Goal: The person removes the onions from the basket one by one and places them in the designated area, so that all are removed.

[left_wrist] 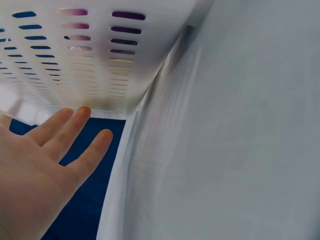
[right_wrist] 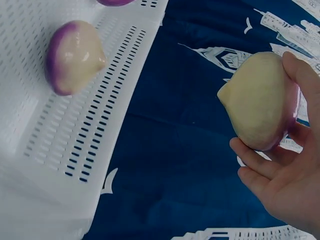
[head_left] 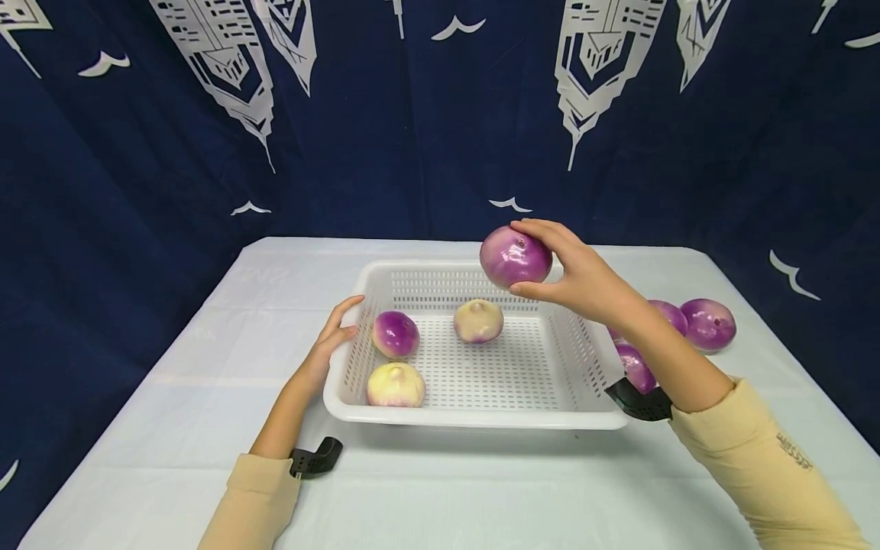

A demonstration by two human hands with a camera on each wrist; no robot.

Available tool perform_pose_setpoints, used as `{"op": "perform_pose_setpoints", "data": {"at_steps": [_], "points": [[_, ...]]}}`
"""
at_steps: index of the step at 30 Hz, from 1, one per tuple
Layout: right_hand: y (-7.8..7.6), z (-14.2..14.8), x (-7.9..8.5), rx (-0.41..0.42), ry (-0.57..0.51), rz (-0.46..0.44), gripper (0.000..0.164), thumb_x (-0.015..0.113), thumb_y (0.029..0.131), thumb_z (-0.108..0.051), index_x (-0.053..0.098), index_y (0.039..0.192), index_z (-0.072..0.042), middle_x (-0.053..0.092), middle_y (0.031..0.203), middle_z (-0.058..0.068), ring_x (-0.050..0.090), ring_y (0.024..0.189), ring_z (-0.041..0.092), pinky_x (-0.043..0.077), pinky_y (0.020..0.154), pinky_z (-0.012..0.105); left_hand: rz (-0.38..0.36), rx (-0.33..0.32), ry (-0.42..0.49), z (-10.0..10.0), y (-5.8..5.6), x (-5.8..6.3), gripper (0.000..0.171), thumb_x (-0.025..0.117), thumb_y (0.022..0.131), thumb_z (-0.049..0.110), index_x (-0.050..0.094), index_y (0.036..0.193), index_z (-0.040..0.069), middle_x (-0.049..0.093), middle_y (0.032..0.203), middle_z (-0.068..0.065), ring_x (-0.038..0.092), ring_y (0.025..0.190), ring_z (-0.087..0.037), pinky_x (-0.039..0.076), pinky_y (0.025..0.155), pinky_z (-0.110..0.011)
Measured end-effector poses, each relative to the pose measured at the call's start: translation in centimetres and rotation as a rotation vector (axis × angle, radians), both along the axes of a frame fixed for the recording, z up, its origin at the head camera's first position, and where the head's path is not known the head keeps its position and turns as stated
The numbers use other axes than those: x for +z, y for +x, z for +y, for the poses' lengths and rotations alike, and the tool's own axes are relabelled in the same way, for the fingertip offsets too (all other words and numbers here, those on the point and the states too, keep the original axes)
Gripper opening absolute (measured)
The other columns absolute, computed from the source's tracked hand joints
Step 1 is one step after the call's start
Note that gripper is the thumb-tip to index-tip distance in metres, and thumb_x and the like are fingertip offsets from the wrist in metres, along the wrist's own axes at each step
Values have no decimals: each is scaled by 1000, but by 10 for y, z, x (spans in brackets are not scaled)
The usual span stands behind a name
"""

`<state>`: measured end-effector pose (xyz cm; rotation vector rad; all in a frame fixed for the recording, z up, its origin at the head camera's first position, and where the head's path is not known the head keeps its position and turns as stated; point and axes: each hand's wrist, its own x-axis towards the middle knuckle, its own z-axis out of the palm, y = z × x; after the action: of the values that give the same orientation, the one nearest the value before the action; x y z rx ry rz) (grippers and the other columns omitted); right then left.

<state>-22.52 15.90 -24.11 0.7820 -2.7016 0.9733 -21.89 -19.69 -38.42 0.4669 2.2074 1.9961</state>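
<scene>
My right hand [head_left: 574, 271] grips a purple-and-cream turnip [head_left: 514, 257] above the back of a white basket [head_left: 474, 418]. In the right wrist view the fingers and thumb curve round the turnip [right_wrist: 260, 100], its pale pointed end facing away from the palm. My left hand [head_left: 331, 342] is at the basket's left side with fingertips at the rim. The left wrist view shows that hand [left_wrist: 55, 165] with fingers spread and fairly straight against the slotted wall [left_wrist: 100, 95]. Inside the basket lie a purple turnip [head_left: 396, 334], a cream one [head_left: 396, 384] and another pale one [head_left: 479, 321].
Several more purple turnips [head_left: 708, 325] lie on the white-covered table [head_left: 440, 489] to the basket's right, partly hidden behind my right forearm. A dark blue cloth with white prints [head_left: 426, 137] hangs behind the table. Black bands [head_left: 316, 457] are on both wrists.
</scene>
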Motion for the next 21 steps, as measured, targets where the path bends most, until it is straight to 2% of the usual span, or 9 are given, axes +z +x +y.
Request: {"op": "perform_pose_setpoints", "data": {"at_steps": [4,10,21], "points": [[7,9,2,-44,0,6,77,75,72,-29,35,139,-27,33,144,5,35,129,29,38,98,55,1,-2,6,0,0,0,58,30,88,21,14,143,21,15,146,-18,32,123,-43,43,90,-53],[19,25,3,-116,-15,-34,79,74,73,-35,31,139,-33,29,147,2,33,130,30,38,96,59,-3,-6,5,0,1,-1,57,30,88,22,14,143,22,16,145,-18,33,122,-44,44,89,-53],[34,55,-4,-243,-75,-17,82,74,74,-27,28,142,-32,27,147,9,35,126,38,37,90,65,-4,-13,32,0,0,-1,58,30,88,21,14,143,22,18,145,-18,33,123,-42,43,90,-51]]}}
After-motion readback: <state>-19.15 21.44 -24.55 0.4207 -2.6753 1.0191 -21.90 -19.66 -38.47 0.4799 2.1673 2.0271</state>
